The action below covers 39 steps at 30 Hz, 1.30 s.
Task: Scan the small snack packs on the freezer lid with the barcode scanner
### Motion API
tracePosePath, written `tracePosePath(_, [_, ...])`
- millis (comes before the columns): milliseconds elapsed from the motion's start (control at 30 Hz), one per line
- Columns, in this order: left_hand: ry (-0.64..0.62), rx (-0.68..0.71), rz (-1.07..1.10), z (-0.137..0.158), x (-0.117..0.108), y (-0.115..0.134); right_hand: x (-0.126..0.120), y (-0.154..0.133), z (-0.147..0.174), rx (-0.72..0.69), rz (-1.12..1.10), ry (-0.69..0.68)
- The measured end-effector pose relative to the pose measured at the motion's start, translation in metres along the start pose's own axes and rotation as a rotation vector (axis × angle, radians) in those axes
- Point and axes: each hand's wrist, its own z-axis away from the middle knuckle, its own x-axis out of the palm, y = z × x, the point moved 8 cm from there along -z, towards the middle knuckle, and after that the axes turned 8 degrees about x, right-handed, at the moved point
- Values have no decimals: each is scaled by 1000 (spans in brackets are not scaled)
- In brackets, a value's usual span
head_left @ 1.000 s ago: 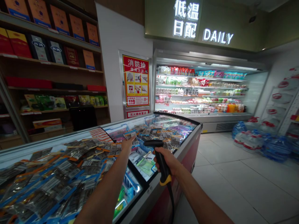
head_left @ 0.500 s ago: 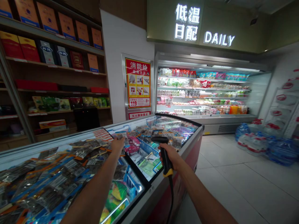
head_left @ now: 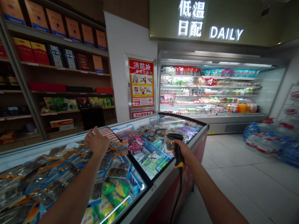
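Observation:
In my right hand point(head_left: 185, 151) is a black-and-yellow barcode scanner point(head_left: 178, 152), its head pointing left and its cord hanging down. My left hand point(head_left: 97, 141) hovers above the glass top of a chest freezer, fingers loosely bent and apart; I make out nothing held, though the fingertips are partly hidden. Beneath and left of it, flat clear packets point(head_left: 58, 174) with dark contents and orange or blue edges lie heaped on the glass. A few similar orange-edged packets point(head_left: 121, 148) rest just right of my left hand, near the black divider.
The chest freezer point(head_left: 163, 177) holds blue baskets point(head_left: 149, 146) and bright green-and-yellow bags point(head_left: 116, 193). More packets lie on its far section. Boxed goods fill shelves point(head_left: 63, 70) at left. A lit refrigerated display point(head_left: 210, 90) stands behind, with water bottles point(head_left: 263, 137) on the floor at right.
My left hand has moved left from the packets by the divider, leaving orange-edged ones there. The view has turned slightly left; the scanner stays in my right hand.

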Motion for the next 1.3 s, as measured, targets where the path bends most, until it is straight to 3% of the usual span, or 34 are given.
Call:
tracePosePath(133, [-201,243,130,31,40,89,-30,-3,-2,6,-24,77])
tracePosePath(333, [-726,469,336,135,112,217,-67,-2,-8,27,-60,136])
tracePosePath(433, [-832,512,374,174,127,251,-80,-4,-7,6,-66,148])
tracePosePath(533, [-854,479,376,193,134,266,-85,-3,-4,8,-59,154])
tracePosePath(667, [-842,400,461,198,139,273,-83,-1,-2,26,-43,156])
tracePosePath(800, [-873,312,555,186,149,260,-72,1,1,41,-28,135])
tracePosePath(967, [-855,143,742,145,159,207,-37,9,7,102,-12,-6])
tracePosePath(1133, [-749,-40,918,110,152,144,8,25,17,220,-41,-176])
tracePosePath(1300, [-670,-120,1023,91,139,113,40,32,23,225,-18,-283])
